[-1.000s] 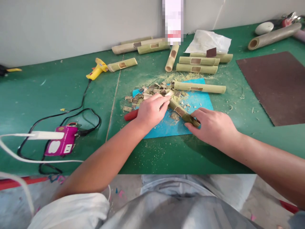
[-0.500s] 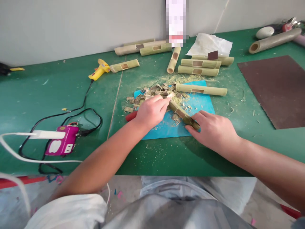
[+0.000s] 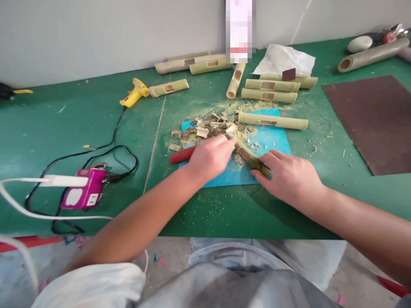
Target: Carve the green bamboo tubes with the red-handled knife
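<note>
A bamboo tube [image 3: 246, 153] with a rectangular notch cut in its side lies at a slant over a blue sheet [image 3: 271, 139]. My right hand [image 3: 290, 175] grips its near end, thumb on one side and fingers on the other. At the far end, my left hand [image 3: 213, 156] is closed, its index finger and thumb against the tube; its palm side is hidden. Under the left wrist lies a red handle [image 3: 182, 155], the rest of it covered. Bamboo chips [image 3: 203, 131] and sawdust are heaped just beyond the left hand. Another notched tube [image 3: 272, 120] rests behind.
Several notched tubes [image 3: 269, 95] lie farther back, near white paper [image 3: 284, 60]. At left are a yellow glue gun [image 3: 135, 94], its black cord and a purple power adapter [image 3: 84, 188]. A dark brown sheet [image 3: 369, 124] lies at right on the green table [image 3: 205, 214].
My left hand has shifted right and slightly down at the tube's far end, uncovering more chips and more of the red handle. My right hand keeps its grip.
</note>
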`<state>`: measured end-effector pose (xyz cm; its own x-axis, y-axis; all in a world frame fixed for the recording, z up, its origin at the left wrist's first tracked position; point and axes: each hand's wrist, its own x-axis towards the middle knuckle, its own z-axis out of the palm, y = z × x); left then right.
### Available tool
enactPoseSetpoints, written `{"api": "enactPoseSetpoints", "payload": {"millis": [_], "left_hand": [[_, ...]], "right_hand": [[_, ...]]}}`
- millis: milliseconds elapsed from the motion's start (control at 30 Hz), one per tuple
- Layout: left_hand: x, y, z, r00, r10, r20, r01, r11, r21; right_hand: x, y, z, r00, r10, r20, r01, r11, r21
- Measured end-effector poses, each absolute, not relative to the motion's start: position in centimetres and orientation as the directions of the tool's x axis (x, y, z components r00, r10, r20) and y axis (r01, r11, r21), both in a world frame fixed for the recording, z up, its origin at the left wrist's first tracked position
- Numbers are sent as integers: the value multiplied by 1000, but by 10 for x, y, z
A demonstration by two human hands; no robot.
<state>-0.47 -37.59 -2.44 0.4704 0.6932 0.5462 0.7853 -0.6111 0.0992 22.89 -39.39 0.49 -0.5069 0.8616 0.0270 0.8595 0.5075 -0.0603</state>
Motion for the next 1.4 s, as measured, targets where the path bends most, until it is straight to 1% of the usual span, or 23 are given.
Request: {"api": "enactPoseSetpoints", "payload": {"millis": [67,167,300,400,467,533,633,733,833,867,933,967,1067,1167,1200,1300,1400], "left_hand": [[-6,-375,-25,483,685,545,774,-625,101],[-6,-374,-25,426,693,582,806,-583,104],[-5,-375,-24,494,671,553,756,-645,107],[-7,-374,-24,430,702,567,799,-589,123],[-8,-372,-24,474,697,538,772,-622,126],[-10,-371,-24,496,683,537,757,-643,118],[-9,-370,-23,456,674,581,786,-611,91],[-6,-372,-21,523,672,524,760,-646,69],[-3,-372,-20,449,682,578,805,-589,70],[-2,-372,-20,460,674,579,796,-601,67],[-2,-372,-21,512,656,554,758,-648,68],[-3,-371,-21,512,662,547,758,-648,74],[-5,-371,-22,437,716,544,819,-567,89],[-7,-372,-22,492,696,524,781,-619,88],[-7,-372,-22,494,694,523,777,-623,92],[-8,-374,-22,435,727,531,818,-565,103],[-7,-375,-22,481,716,506,788,-606,109]], "right_hand": [[229,-394,5,-514,857,30,855,515,-59],[229,-394,5,-518,855,39,853,519,-57],[229,-395,6,-525,850,42,848,526,-56],[229,-394,6,-522,852,44,850,524,-59],[229,-395,6,-524,851,36,849,525,-60],[229,-395,6,-524,851,38,849,526,-61],[229,-396,6,-525,850,44,848,527,-65],[229,-396,6,-530,847,41,844,532,-66],[228,-395,7,-525,850,41,848,526,-65],[228,-395,7,-524,851,36,848,525,-66],[228,-395,7,-523,852,27,849,523,-71],[228,-395,7,-520,854,25,851,520,-74],[229,-395,7,-515,857,33,853,515,-83],[229,-396,7,-522,852,38,848,524,-83],[229,-396,7,-524,851,41,847,525,-82],[229,-397,7,-524,850,50,846,526,-80],[229,-397,7,-524,851,43,847,526,-81]]}}
